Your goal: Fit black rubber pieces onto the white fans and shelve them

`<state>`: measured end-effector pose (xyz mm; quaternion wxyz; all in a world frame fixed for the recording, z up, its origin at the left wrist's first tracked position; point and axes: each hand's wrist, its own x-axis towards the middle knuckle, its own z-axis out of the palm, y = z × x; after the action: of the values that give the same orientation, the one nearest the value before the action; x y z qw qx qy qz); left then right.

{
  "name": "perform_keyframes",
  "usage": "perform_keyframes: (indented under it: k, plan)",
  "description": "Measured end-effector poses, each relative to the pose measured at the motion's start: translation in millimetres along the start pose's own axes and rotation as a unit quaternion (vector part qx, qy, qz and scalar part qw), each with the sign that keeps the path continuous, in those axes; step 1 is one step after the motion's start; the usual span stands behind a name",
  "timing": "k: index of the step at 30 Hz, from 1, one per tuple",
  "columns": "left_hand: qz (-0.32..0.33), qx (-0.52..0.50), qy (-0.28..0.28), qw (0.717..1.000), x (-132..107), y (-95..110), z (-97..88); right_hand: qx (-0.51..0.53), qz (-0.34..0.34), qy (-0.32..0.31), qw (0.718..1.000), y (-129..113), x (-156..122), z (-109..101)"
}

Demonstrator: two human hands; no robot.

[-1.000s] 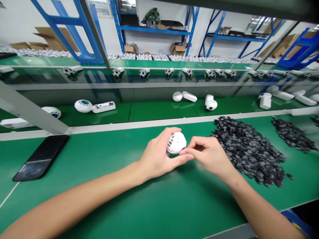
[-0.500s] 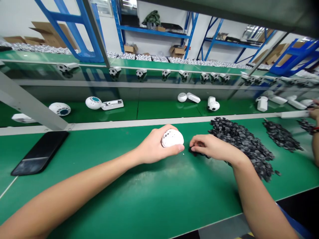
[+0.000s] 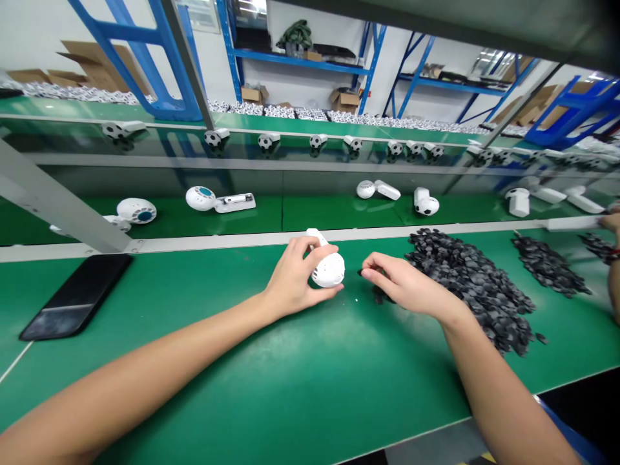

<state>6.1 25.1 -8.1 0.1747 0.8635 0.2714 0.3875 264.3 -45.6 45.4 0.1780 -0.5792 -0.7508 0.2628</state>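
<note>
My left hand (image 3: 295, 274) is closed round a white plastic device with a ball-shaped head (image 3: 329, 271) and a short handle pointing away from me. Small dark slots show on the head's left side. To its right, my right hand (image 3: 394, 278) pinches a small thin black piece (image 3: 360, 272) between thumb and fingertips, a short gap from the head. A few more black pieces (image 3: 380, 295) lie on the green table under that hand. Just beyond it spreads a large pile of flat black pieces (image 3: 472, 284).
A black phone (image 3: 77, 297) lies at the left. Behind a pale rail, a green belt (image 3: 310, 213) carries white ball-headed devices (image 3: 201, 198). Farther back stands a row of football-patterned devices (image 3: 317, 141). A co-worker's hand (image 3: 613, 223) shows at the right edge, near smaller black piles (image 3: 549, 265).
My left hand has turned the white device, so its handle now shows. My right hand has lifted a black piece off the table, moving slightly left. Devices on the near belt have shifted right, the farther row left.
</note>
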Motion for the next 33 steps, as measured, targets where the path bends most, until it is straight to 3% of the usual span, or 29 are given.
perform_keyframes:
  k: [4, 7, 18, 25, 33]
  plan:
    - [-0.118, 0.025, -0.039, 0.992, -3.2, -1.9, 2.2, 0.059, -0.039, 0.010, 0.997, -17.0, 0.9, 18.7]
    - [-0.161, 0.060, -0.084, 0.982, -3.9, 1.1, 2.2, 0.090, -0.041, 0.038, 0.994, -23.8, 4.6, 35.0]
    - [-0.180, -0.022, -0.122, 0.976, -8.7, 20.0, 0.6, 0.145, -0.031, 0.121, 0.982, -24.1, 9.9, 53.2]
    - [-0.165, -0.105, -0.106, 0.975, -6.7, 18.5, -5.1, 0.185, -0.029, 0.132, 0.973, -29.2, 9.8, 58.2]
    - [-0.138, -0.112, -0.097, 0.979, -5.1, 17.7, -7.1, 0.105, -0.082, 0.156, 0.979, -28.4, 8.9, 61.0]
